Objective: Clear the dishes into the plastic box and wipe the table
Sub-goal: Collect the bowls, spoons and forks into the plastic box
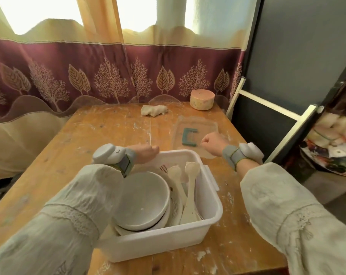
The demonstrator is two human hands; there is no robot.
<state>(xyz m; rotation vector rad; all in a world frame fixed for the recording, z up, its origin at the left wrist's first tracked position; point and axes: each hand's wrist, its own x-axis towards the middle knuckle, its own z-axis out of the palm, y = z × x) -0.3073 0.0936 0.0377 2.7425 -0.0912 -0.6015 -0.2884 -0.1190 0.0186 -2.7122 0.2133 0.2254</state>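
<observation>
Resting left hand [146,153] on box [211,211]; right hand [211,142] fisted.

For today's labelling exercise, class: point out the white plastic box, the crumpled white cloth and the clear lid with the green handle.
white plastic box [211,197]: head view, on its right wall.
crumpled white cloth [153,110]: head view, on the middle of the cloth.
clear lid with the green handle [189,136]: head view, on the green handle.

Single wide-angle head view, looking forward and down from close above the tabletop [112,128], over both forearms, facing the curtain [89,76] at the far edge.
</observation>
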